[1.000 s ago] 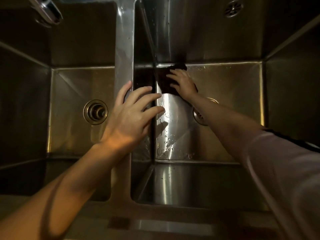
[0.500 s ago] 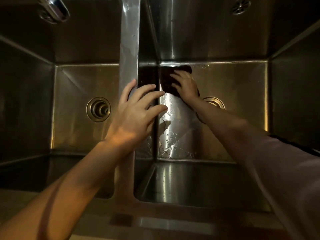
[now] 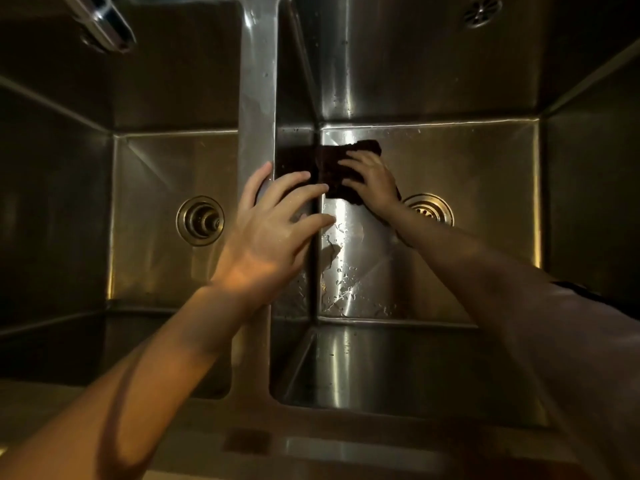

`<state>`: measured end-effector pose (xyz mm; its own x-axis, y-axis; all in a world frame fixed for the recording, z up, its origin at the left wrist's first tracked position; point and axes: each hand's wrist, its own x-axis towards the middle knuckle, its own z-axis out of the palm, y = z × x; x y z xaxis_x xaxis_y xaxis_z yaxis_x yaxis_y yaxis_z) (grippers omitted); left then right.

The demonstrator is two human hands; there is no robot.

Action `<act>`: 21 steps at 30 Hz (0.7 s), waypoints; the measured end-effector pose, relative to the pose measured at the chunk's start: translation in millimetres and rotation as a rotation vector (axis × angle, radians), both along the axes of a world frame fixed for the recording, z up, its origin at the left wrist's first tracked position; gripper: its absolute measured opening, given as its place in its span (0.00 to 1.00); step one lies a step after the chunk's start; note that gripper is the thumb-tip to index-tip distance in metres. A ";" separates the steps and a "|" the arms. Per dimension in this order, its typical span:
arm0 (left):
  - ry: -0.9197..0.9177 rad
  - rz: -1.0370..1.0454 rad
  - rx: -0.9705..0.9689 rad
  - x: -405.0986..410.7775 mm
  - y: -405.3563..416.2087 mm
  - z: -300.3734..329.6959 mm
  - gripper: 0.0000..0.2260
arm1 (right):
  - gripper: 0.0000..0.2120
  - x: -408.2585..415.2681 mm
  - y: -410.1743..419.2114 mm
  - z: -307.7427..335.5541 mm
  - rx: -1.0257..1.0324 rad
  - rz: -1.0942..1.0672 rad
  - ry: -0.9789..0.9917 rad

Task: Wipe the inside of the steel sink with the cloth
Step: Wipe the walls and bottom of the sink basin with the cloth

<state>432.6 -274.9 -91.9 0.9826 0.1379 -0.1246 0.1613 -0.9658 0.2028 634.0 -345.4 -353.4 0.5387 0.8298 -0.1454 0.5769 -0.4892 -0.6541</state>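
Barely shifted, the right hand [image 3: 372, 181] presses the cloth [image 3: 334, 168] flat-fingered; the left hand [image 3: 273, 223] rests open on the divider [image 3: 258, 98]. Wet steel could let either palm slip.

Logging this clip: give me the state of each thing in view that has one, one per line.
cloth: dark, spread flat on the right basin floor, against the divider wall
right hand: fingers straight, pressing the cloth
left hand: fingers spread, resting on the divider
right basin: wet, droplets near the divider
right drain: uncovered
left drain: uncovered
faucet: no water running
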 end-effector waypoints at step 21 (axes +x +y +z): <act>-0.043 0.027 0.052 1.4 -1.2 -4.1 0.15 | 0.21 33.0 31.1 7.7 -0.089 -0.028 -0.042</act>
<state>434.0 -276.1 -96.0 0.9827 0.1696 -0.0746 0.1797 -0.9706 0.1601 667.0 -314.2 -345.7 0.5686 0.7992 -0.1946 0.5879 -0.5604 -0.5834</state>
